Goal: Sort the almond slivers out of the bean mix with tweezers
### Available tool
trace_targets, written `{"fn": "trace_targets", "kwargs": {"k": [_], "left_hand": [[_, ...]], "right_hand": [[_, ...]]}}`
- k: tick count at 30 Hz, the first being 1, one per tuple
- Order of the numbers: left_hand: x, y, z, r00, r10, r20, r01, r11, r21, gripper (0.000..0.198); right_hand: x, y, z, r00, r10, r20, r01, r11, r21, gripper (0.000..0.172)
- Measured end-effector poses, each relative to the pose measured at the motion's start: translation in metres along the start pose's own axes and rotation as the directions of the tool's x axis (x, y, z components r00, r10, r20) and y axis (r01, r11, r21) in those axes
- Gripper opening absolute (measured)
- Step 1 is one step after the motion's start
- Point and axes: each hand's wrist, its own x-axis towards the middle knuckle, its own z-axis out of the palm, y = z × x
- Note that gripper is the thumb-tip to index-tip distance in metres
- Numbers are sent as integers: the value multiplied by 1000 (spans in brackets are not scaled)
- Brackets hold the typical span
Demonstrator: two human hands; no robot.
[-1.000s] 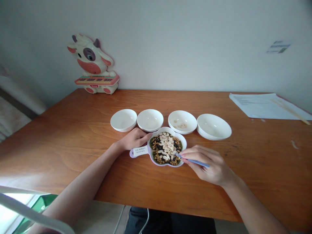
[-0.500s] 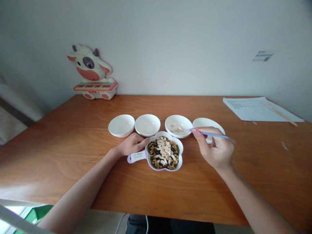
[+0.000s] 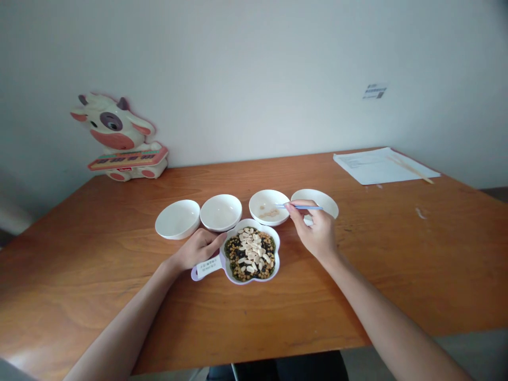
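Observation:
My left hand [image 3: 199,248] is closed at the left rim of a flower-shaped bowl [image 3: 277,264] with a lilac handle, its thumb over the edge. Inside lie pale flat seeds [image 3: 254,248] on top of yellowish and dark grains. With thumb and fingers together, my right hand [image 3: 316,230] pinches a thin pale-blue utensil [image 3: 309,207]; its exact kind is unclear. The utensil's tip is inside a white bowl [image 3: 262,197], where a few small pale bits [image 3: 270,213] lie. My right hand partly covers another white bowl [image 3: 323,198] at the right end of the row.
Two more white bowls, one at the far left [image 3: 178,219] and one beside it [image 3: 221,211], complete the row on the wooden table [image 3: 246,323]. A cow toy keyboard [image 3: 123,143] stands back left. Papers [image 3: 381,165] with thin sticks [image 3: 413,169] lie back right.
The camera view has turned, shifting the scene left in the picture. In the white bowl, the utensil's tip now sits apart from the pale bits it was close to. My left hand keeps its hold.

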Motion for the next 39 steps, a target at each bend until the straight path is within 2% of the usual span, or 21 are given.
{"fn": "trace_targets", "kwargs": {"k": [4, 7, 12, 17, 28, 34, 39], "left_hand": [[-1, 0, 0, 1000, -12, 0, 12, 1000, 9, 61], [-1, -1, 0, 1000, -28, 14, 27, 999, 24, 62], [0, 0, 0, 1000, -25, 13, 24, 1000, 20, 62], [1, 2, -1, 1000, -11, -1, 11, 1000, 25, 63], [0, 0, 0, 1000, 0, -2, 0, 1000, 26, 62], [0, 0, 0, 1000, 17, -2, -17, 999, 29, 61], [0, 1, 0, 1000, 18, 3, -18, 1000, 19, 60]], "right_hand": [[-1, -4, -3, 1000, -7, 25, 5, 997, 76, 7], [-3, -12, -8, 990, -72, 121, 51, 985, 164, 4], [-5, -20, -13, 929, -207, 308, 122, 954, 273, 5], [-8, -21, -14, 888, -206, 411, 87, 953, 290, 6], [-11, -20, -15, 848, -108, 518, -24, 970, 242, 13], [-11, -18, -15, 844, -161, 512, 47, 973, 227, 16], [-12, -17, -15, 844, -158, 512, 44, 973, 228, 15]]}}
